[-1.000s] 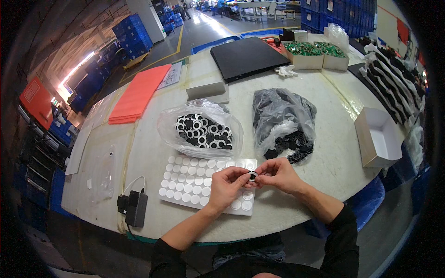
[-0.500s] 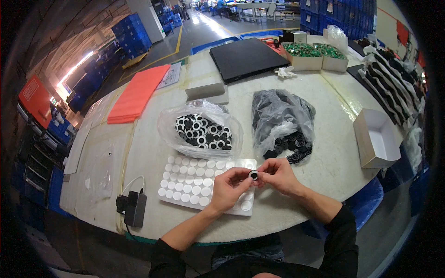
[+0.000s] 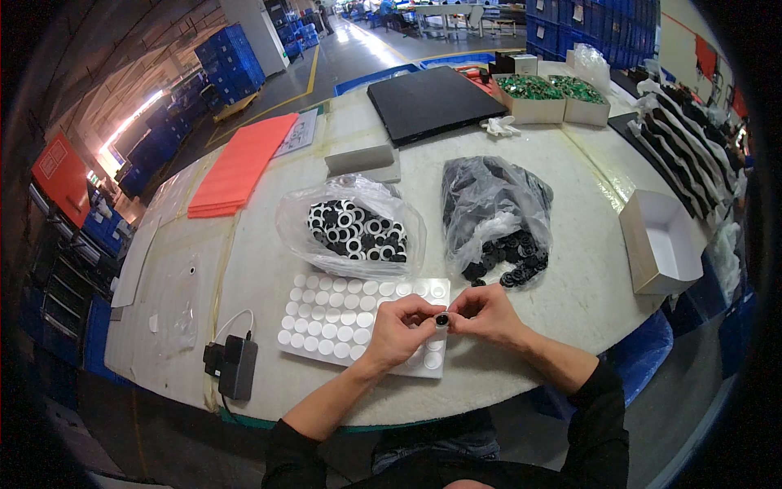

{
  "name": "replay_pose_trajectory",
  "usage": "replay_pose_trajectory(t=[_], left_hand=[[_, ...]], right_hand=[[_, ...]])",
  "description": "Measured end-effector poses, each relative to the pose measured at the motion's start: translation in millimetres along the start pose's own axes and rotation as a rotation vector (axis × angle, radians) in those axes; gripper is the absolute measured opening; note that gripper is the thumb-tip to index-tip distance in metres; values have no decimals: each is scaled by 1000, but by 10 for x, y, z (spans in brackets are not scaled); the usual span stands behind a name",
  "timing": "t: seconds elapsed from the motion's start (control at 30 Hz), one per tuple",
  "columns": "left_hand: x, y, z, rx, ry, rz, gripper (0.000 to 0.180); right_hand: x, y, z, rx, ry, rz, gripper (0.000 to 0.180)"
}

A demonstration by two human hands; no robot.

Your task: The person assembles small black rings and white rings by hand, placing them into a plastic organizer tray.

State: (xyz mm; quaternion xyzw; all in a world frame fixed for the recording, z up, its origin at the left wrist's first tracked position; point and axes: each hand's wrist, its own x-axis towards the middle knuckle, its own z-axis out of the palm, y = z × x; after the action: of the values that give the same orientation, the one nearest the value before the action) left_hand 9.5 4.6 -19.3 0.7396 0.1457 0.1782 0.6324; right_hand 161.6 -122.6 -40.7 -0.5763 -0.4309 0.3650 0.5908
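Fingertips of the left hand (image 3: 399, 328) and right hand (image 3: 487, 316) grasp a small round black-and-white part (image 3: 441, 319) from either side, its dark center facing up between them. The part is held over the right edge of a white tray (image 3: 437, 374) of white discs (image 3: 330, 332), near the bench's (image 3: 497, 375) near edge.

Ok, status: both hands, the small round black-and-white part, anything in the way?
Bare left hand and bare right hand: both pinching the part. Part above right side of white rectangular board bearing round white discs. Nothing seen obstructing it.
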Motion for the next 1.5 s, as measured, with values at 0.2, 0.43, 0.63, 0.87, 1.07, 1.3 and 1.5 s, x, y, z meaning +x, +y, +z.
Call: replay_pose_trajectory(t=[0.2,0.43,0.63,0.87,1.07,1.3,1.5], left_hand=[[-3,36,40,-126,24,-24,22],[-35,-1,166,-234,138,-15,20],[-23,67,85,69,76,45,13],[13,56,35,-138,-14,-161,14],[15,51,25,-254,41,-167,15],[0,133,-23,-206,153,-128,12],[-27,260,-141,-233,268,-34,12]], right_hand=[[-2,-56,30,52,13,44,11],[12,-43,44,73,124,-18,11],[9,-10,-31,-256,-4,-172,14],[40,-157,24,-54,-47,136,36],[40,-109,29,-46,-101,-31,34],[187,-123,-465,-815,378,-312,24],[174,-154,-743,-953,373,-216,15]])
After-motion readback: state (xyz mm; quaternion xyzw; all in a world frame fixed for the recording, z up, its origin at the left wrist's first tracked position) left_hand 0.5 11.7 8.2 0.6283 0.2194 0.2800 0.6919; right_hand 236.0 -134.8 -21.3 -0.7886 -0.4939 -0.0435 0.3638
